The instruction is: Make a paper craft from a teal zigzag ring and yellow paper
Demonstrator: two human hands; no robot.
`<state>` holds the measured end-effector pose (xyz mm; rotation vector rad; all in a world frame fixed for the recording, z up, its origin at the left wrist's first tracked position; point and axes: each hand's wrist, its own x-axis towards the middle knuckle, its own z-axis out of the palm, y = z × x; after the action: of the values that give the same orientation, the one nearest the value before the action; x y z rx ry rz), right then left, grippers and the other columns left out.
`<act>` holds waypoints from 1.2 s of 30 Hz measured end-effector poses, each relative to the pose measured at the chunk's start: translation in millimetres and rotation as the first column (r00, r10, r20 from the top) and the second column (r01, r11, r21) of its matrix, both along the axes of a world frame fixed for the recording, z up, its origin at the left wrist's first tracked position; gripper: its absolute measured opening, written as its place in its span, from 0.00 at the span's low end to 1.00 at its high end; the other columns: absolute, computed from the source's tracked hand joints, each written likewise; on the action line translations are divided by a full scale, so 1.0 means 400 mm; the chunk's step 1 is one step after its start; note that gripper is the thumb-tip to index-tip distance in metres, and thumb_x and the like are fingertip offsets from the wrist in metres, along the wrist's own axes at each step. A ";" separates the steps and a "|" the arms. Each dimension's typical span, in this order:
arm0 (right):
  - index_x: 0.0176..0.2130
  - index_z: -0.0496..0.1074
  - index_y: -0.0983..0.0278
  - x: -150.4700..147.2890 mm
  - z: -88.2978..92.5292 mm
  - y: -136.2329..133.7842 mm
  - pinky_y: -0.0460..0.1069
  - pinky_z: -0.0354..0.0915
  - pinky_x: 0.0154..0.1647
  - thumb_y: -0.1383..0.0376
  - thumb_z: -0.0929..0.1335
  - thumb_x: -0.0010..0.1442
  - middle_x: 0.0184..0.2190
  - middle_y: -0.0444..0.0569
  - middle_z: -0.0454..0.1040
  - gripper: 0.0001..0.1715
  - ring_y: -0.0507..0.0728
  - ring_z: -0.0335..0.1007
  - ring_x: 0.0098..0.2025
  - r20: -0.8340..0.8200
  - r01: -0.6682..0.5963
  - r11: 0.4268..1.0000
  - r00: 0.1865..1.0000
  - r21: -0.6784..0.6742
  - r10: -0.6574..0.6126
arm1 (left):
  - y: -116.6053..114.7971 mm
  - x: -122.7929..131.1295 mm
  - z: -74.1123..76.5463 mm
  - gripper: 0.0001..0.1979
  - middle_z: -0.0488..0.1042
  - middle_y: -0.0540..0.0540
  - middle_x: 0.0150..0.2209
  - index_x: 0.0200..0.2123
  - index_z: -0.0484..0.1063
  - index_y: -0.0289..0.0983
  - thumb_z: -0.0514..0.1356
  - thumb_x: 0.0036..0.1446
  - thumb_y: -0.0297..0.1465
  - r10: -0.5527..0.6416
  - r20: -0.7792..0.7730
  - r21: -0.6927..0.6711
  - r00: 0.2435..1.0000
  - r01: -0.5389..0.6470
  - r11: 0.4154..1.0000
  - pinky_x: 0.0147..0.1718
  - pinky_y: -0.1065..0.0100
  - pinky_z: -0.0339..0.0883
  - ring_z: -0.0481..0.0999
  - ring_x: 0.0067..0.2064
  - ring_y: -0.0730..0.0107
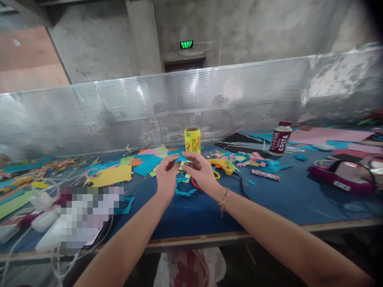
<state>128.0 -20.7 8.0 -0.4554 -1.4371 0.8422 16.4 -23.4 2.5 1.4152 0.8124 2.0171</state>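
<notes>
My left hand [166,175] and my right hand [202,169] are raised over the middle of the blue table, fingertips close together. Between them is a small piece of blue paper [180,159], pinched by the fingers of both hands and partly hidden by them. Behind my fingertips stands a yellow printed tube [192,140]. To the right of my right hand lies a yellow glue gun [224,165] with a black cord. A red loop-shaped handle [195,184] shows partly beneath that hand. Cut blue paper pieces [184,192] lie on the table below my hands.
Coloured paper sheets [110,176] and scraps spread to the left, near white cables [56,255]. At right are a Costa bottle [280,138], clear sticks [248,146] and a purple-framed object [341,179]. A perforated metal panel [125,115] runs along the back.
</notes>
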 end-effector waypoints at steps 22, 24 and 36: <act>0.31 0.71 0.62 0.016 0.008 0.006 0.48 0.67 0.30 0.65 0.66 0.48 0.25 0.44 0.74 0.06 0.53 0.70 0.28 0.093 0.201 0.978 0.976 -0.060 -0.195 | -0.014 0.000 0.010 0.07 0.75 0.47 0.32 0.29 0.75 0.37 0.63 0.42 0.31 -0.019 -0.015 -0.067 1.000 0.017 0.998 0.39 0.65 0.66 0.73 0.36 0.69; 0.30 0.70 0.62 0.017 0.007 0.007 0.48 0.66 0.26 0.64 0.67 0.48 0.23 0.44 0.72 0.06 0.52 0.69 0.24 0.099 0.205 0.976 0.975 -0.073 -0.198 | -0.018 0.001 0.012 0.07 0.74 0.49 0.28 0.30 0.75 0.37 0.62 0.43 0.31 0.008 -0.046 -0.104 0.999 -0.012 0.995 0.34 0.68 0.66 0.72 0.31 0.71; 0.27 0.71 0.62 0.010 0.010 0.009 0.50 0.68 0.32 0.60 0.69 0.45 0.23 0.44 0.73 0.08 0.53 0.70 0.26 0.000 0.094 0.979 0.995 -0.180 -0.096 | -0.002 0.001 0.005 0.09 0.76 0.46 0.31 0.30 0.76 0.36 0.63 0.42 0.33 -0.120 0.096 -0.145 0.988 0.134 0.980 0.40 0.65 0.66 0.73 0.36 0.68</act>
<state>132.1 -17.0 12.1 -0.6517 -1.3264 0.8996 16.9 -24.3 4.6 1.2540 0.7987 1.8654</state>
